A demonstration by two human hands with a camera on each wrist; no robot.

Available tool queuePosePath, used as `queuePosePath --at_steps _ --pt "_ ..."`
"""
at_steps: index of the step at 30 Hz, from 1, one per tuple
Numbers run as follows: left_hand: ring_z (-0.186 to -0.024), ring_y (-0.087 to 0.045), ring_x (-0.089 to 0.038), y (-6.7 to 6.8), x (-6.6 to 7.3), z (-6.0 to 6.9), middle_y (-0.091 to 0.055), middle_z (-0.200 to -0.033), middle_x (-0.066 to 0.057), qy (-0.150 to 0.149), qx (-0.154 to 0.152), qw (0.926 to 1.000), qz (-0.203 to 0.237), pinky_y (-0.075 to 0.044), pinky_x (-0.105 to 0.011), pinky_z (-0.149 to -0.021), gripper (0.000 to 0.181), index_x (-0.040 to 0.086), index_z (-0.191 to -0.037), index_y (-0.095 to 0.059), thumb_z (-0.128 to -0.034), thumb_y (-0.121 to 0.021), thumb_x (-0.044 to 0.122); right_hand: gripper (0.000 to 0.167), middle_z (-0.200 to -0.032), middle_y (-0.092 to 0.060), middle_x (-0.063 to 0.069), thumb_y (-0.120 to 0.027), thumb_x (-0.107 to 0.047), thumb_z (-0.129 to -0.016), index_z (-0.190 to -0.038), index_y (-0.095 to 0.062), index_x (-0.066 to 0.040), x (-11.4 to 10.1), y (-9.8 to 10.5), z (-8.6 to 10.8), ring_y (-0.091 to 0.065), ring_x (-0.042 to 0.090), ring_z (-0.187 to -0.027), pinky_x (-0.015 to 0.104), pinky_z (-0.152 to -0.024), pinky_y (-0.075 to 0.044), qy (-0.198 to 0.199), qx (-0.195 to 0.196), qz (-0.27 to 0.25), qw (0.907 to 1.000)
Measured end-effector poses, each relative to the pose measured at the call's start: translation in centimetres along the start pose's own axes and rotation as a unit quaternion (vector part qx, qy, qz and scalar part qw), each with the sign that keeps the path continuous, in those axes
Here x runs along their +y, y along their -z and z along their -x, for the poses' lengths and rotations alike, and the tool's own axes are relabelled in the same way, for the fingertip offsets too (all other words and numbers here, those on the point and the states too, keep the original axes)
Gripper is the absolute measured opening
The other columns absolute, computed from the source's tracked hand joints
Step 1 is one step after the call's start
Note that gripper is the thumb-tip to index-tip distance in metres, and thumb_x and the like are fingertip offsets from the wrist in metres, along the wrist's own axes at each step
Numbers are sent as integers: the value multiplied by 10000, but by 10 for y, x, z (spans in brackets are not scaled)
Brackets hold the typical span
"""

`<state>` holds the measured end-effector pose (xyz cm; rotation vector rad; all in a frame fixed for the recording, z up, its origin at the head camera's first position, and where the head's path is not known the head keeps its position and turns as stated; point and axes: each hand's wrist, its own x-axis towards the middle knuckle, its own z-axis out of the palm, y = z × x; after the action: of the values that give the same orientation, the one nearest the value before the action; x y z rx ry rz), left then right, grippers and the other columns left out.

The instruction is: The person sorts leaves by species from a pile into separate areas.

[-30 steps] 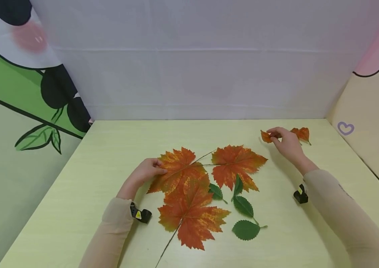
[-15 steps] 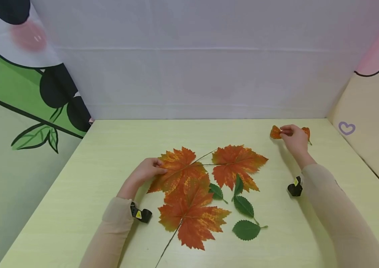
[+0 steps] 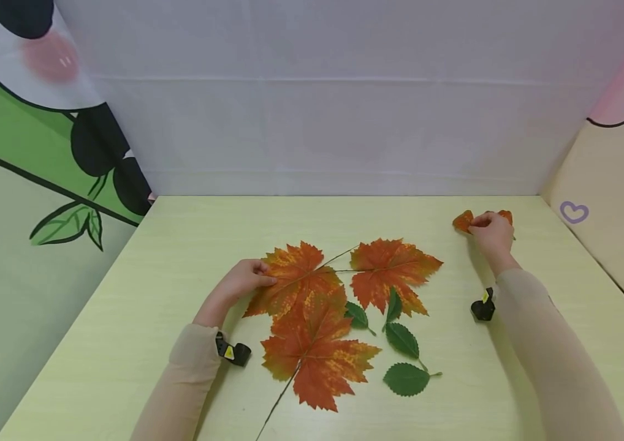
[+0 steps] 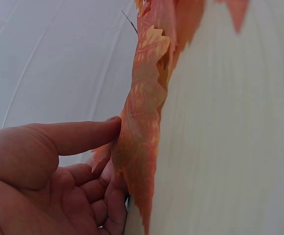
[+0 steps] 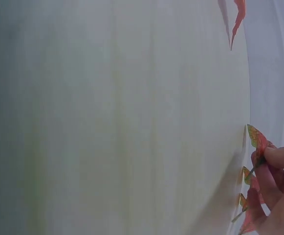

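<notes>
In the head view my left hand (image 3: 237, 285) pinches the left edge of an orange artificial maple leaf (image 3: 290, 272). The left wrist view shows the thumb on top of this leaf (image 4: 141, 112) and the fingers beneath. At the back right, my right hand (image 3: 493, 237) pinches a small orange leaf (image 3: 462, 222) between thumb and fingers, just above the table. Another small orange leaf (image 3: 507, 215) lies behind that hand, partly hidden. In the right wrist view, small red-green leaves (image 5: 254, 182) sit below the pinched one (image 5: 257, 138).
Two more big maple leaves lie on the pale table (image 3: 124, 306): one right of centre (image 3: 391, 269), one in front (image 3: 320, 358) with a long stem. Several green leaves (image 3: 407, 379) lie right of it. A white cloth wall (image 3: 345, 135) stands behind the table.
My right hand has moved to the right with the small orange leaf, towards the other small leaves, and dipped slightly. The left hand stays on the big leaf's edge.
</notes>
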<state>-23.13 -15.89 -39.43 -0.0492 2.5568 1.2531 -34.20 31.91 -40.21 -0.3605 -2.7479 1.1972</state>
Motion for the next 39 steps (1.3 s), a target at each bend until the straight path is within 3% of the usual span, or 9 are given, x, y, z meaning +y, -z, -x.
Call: queuePosePath --at_steps 5,17,26,30,34,39 --pt "-616 -375 -154 0 1 1 -413 -664 -10 -13 4 10000 28 -330 -279 -590 159 -7 -894 -528 -844 -620 114 217 -1169 -488 209 -507 -129 -883 -1031 -565 19 2 2 -1 -403 396 -1102 476 -925 -321 -308 -60 92 9995" --pt "-627 -379 -154 -2 -1 0 -409 -679 -13 -45 -26 10000 -3 -329 -280 -592 164 -4 -890 -524 -849 -618 124 236 -1161 -509 216 -487 -128 -897 -1049 -581 26 9 4 1 -428 399 -1087 476 -912 -365 -553 60 131 9984" --pt "-640 -378 -156 -2 -3 -2 -403 -689 -14 -47 -2 9999 -105 -324 -281 -591 176 8 -878 -513 -846 -625 140 264 -1116 -517 213 -500 -155 -865 -1065 -558 7 10 10 4 -450 384 -1038 464 -854 -361 -441 -99 441 9980" --pt "-648 -383 -158 -1 -3 -3 -412 -698 -16 -15 -5 9999 -120 -327 -280 -597 175 5 -893 -521 -848 -622 140 286 -1116 -520 209 -516 -177 -871 -1089 -547 5 5 12 11 -473 366 -990 415 -756 -383 -213 -237 633 9975" --pt "-652 -388 -161 0 -3 -3 -419 -702 -17 -16 -1 10000 -95 -329 -280 -601 173 -2 -907 -528 -849 -618 135 298 -1055 -556 214 -539 -192 -870 -1088 -542 11 -1 12 22 -517 346 -897 401 -688 -404 287 -312 775 9961" --pt "-637 -384 -160 -1 -3 -4 -415 -690 -16 -51 -30 10000 -77 -329 -280 -596 168 -6 -903 -525 -852 -612 129 290 -1011 -587 246 -573 -157 -857 -1069 -542 40 -5 9 39 -556 365 -883 458 -772 -405 951 -401 735 9919"
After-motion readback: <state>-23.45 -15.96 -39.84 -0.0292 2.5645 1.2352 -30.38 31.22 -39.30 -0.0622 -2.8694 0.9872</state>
